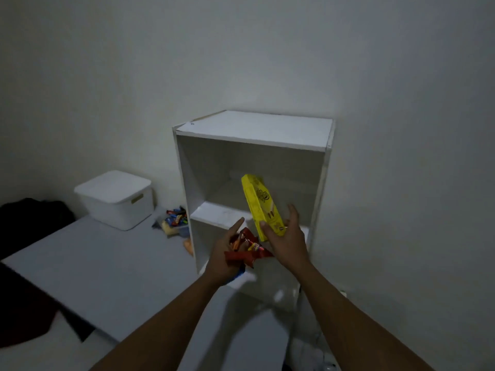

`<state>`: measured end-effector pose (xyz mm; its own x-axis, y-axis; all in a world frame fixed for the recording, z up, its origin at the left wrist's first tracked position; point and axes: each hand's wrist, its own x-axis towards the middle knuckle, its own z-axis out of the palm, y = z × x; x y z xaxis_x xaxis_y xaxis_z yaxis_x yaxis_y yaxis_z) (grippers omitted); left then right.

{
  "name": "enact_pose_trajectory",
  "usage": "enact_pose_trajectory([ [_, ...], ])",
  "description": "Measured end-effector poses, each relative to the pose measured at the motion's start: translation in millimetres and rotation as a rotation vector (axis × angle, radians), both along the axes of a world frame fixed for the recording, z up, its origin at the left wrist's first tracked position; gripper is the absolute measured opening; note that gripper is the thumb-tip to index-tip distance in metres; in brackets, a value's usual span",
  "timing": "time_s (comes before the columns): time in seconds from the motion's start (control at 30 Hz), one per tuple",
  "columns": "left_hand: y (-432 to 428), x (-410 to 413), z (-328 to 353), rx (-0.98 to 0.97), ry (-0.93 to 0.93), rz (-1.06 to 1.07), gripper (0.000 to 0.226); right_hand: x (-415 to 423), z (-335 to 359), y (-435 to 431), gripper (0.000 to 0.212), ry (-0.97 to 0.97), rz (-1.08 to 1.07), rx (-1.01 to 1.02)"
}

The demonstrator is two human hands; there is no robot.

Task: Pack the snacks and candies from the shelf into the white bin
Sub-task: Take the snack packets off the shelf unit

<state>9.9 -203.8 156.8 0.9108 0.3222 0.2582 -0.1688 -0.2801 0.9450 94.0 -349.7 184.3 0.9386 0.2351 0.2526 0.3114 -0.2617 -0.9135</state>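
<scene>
Head view shows the right hand (285,236) gripping a yellow snack box (261,207) at frame centre, before the white shelf (251,129). Left hand (227,253) clutches red snack packets (247,250). White bin (115,199), at middle left, has its lid on, so loose packets may slip while opening it.

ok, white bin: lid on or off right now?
On. The white bin sits on the table left of the shelf with its lid flat across the top; nothing shows inside.
</scene>
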Motion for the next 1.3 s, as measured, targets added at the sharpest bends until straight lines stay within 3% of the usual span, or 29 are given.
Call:
enact_pose_trajectory([
  [0.1,-37,-32,-24,0.227,0.055,0.049,0.046,-38,-25,-37,0.09,0.03,0.017,-0.025],
  [0.27,-112,-73,-69,0.235,0.266,0.011,0.045,-90,-76,-117,0.084,0.151,-0.052,-0.065],
  [0.47,-181,-78,-118,0.156,0.435,-0.098,0.06,-116,-155,-226,0.09,0.349,-0.304,-0.13],
  [0.67,-228,-76,-180,0.12,0.611,-0.219,0.06,-146,-213,-297,0.072,0.52,-0.442,-0.297],
  [0.87,-243,-68,-276,0.014,0.787,-0.239,0.077,-163,-268,-308,0.048,0.728,-0.406,-0.44],
  [1.03,-246,-52,-371,-0.141,0.907,-0.203,0.077,-161,-357,-295,0.054,0.948,-0.428,-0.367],
  [1.1,-246,-44,-407,-0.158,0.956,-0.182,0.08,-155,-398,-286,0.045,1.016,-0.44,-0.338],
  [1.3,-243,-35,-504,-0.118,1.124,-0.081,0.076,-133,-501,-259,0.05,1.209,-0.416,-0.292],
])
